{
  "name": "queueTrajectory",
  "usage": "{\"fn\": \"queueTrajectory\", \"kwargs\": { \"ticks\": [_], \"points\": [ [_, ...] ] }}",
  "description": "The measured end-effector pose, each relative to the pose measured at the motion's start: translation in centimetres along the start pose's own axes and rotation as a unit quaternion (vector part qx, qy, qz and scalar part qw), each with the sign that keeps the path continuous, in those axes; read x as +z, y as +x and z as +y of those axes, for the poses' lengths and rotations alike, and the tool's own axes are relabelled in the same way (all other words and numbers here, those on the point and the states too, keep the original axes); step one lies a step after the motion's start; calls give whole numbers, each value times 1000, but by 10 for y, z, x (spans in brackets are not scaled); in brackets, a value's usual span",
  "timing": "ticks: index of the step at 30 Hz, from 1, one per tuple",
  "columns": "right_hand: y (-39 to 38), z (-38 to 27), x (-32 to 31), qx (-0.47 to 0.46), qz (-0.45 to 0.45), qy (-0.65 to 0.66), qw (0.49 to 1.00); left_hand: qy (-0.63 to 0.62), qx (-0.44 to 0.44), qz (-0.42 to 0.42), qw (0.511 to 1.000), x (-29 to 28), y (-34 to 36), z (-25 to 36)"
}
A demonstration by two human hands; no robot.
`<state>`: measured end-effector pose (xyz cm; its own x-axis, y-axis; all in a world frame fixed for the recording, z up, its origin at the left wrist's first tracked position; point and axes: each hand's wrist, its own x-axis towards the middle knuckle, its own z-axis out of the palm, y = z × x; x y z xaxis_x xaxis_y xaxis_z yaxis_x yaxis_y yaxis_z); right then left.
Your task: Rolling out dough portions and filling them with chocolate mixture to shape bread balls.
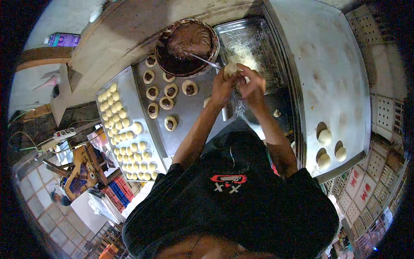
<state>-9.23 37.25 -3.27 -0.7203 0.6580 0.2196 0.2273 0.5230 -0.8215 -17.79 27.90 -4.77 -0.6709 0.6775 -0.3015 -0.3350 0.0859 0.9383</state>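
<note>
Over a metal tray (271, 43), my left hand (222, 90) is closed around a pale piece of dough (231, 69). My right hand (253, 86) bends its fingers in against the dough's right side; its exact grip is partly hidden. Fine white shreds, like grated cheese (241, 52), lie in the tray just beyond my fingers. Left of the tray stands a round bowl (160, 60) of dark brown filling, with a metal spoon (202, 59) leaning out toward my left hand. Flattened dough rounds (190, 87) with dark filling in their middles lie on a grey sheet to the left.
A white tray (142, 142) at the far left bears many small dough balls. On the right, a large pale baking tray (332, 86) holds three dough balls (324, 137) near its front end. A purple carton (63, 39) and a power strip (64, 133) are farther left.
</note>
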Motion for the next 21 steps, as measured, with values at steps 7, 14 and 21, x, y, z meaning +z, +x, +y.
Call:
{"fn": "queueTrajectory", "kwargs": {
  "ticks": [7, 14, 21],
  "points": [
    [21, 30, -23, 190, -133, 340, 912, -161, -79, -58, 982, -24, -3, 13],
    [11, 25, -15, 189, -186, 147, 953, -73, -29, -60, 995, -16, 3, -6],
    [-8, 13, -16, -14, -36, -137, 990, -233, -187, -96, 949, 1, 1, -10]
  ]
}}
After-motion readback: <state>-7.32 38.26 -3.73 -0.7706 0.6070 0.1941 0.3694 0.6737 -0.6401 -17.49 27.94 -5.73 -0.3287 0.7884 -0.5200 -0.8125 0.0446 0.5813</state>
